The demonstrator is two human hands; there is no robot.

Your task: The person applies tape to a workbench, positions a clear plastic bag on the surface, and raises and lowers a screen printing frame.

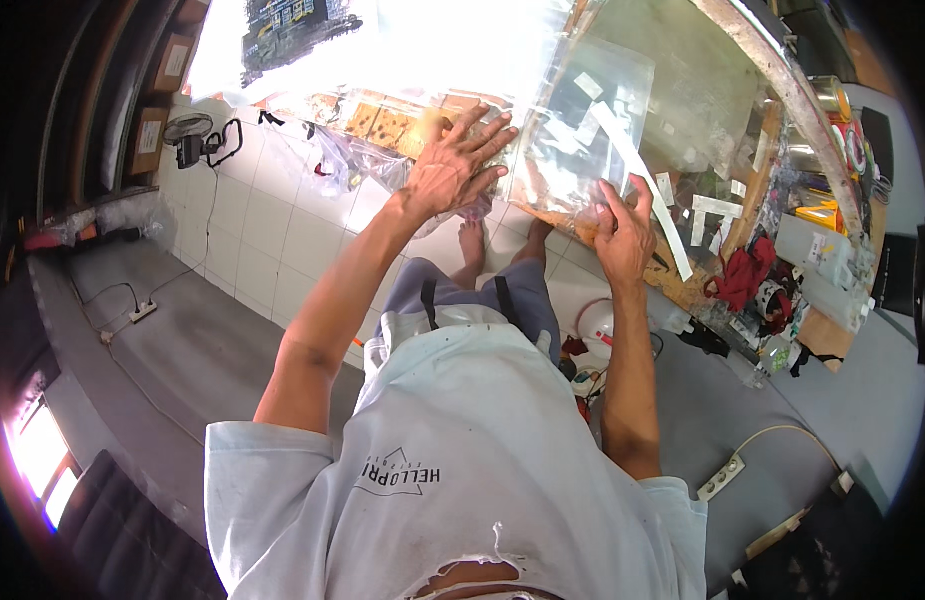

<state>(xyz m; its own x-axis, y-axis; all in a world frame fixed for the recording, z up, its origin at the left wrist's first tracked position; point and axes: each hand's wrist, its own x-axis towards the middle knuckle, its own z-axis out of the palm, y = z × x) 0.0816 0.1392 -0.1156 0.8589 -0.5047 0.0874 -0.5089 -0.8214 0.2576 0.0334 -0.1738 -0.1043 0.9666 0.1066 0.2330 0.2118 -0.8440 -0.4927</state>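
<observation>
My left hand (461, 165) lies flat with its fingers spread on clear plastic film (498, 110) near the front edge of the worktable. To the right, my right hand (626, 232) has its fingers stretched apart, the tips at the lower edge of a clear plastic bag (623, 75). Beside those fingertips runs a long white strip (655, 195), slanting over the bag and the tabletop; whether a finger touches it I cannot tell. A bright white sheet with a dark printed picture (298, 35) spreads out at the far left, partly washed out by glare.
White paper scraps (718, 207) and a red cloth (745, 275) lie on the right of the table, near a wooden bar (748, 30). Plastic wrap (333, 165) hangs off the front edge. A small fan (190, 140) stands on the tiled floor; a power strip (721, 478) lies lower right.
</observation>
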